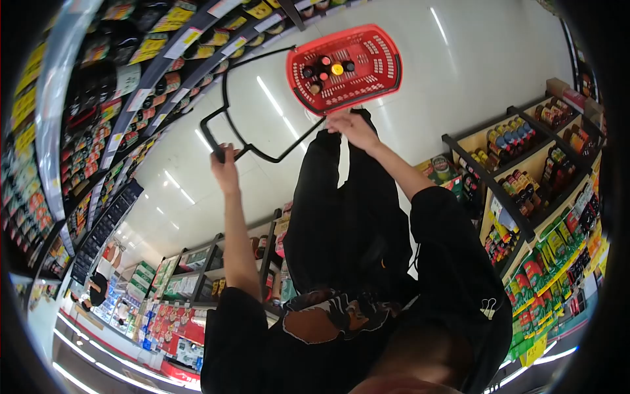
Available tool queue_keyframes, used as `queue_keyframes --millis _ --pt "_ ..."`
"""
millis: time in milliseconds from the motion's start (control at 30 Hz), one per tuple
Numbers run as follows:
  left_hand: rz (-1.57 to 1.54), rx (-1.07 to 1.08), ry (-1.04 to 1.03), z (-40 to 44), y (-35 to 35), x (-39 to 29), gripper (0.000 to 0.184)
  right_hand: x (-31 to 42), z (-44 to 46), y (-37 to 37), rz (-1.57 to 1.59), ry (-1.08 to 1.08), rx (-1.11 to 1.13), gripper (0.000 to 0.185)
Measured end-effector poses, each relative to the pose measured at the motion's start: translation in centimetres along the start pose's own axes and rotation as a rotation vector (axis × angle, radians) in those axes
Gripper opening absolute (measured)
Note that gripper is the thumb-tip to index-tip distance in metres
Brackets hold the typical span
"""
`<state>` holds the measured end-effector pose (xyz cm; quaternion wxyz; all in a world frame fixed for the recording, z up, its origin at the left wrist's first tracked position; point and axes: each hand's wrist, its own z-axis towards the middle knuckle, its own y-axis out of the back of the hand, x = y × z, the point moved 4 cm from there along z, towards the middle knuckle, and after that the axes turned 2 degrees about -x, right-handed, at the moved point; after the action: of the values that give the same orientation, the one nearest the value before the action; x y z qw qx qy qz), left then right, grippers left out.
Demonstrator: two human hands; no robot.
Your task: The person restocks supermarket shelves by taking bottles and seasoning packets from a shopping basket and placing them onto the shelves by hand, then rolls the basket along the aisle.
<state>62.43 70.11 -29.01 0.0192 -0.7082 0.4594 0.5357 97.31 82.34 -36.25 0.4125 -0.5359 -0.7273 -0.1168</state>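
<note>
A red shopping basket (383, 62) stands on the floor beyond my legs, its sides pierced with slots. Inside are several bottles seen from above, among them a yellow-capped bottle (337, 69) and dark-topped ones. A long black pull handle (279, 159) reaches out from the basket to the left. My left hand (225, 161) is closed around the grip at its end. Close to the basket's near edge, in front of my legs, is my right hand (354, 130). Its fingers are loosely bent and apart, with nothing visible in them; whether they touch the handle's bar is unclear.
Tall shelves (125, 95) packed with bottles and price tags curve along the left. On the right stands a wooden display rack (489, 167) with bottles, beside green packets (551, 246). A person in dark clothes (98, 289) is far off at lower left. Glossy floor (420, 111) surrounds the basket.
</note>
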Motion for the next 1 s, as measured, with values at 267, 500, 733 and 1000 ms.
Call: queue_keyframes --millis 267,500,733,1000 --pt "0.476 -0.102 -0.288 2.8 2.5 2.2 0.064 -7.3 8.2 8.4 -0.191 0.042 -0.163 0.035" --pt "0.699 -0.207 -0.288 5.2 2.9 3.5 0.085 -11.3 18.2 10.8 -0.634 -0.038 -0.226 0.053" --pt "0.679 -0.285 -0.157 6.4 3.8 5.1 0.073 -15.3 25.8 12.1 -1.105 -0.077 -0.203 0.073" --pt "0.972 -0.393 -0.298 6.7 1.6 6.9 0.083 -20.0 31.5 13.0 -1.072 -0.188 -0.230 0.073"
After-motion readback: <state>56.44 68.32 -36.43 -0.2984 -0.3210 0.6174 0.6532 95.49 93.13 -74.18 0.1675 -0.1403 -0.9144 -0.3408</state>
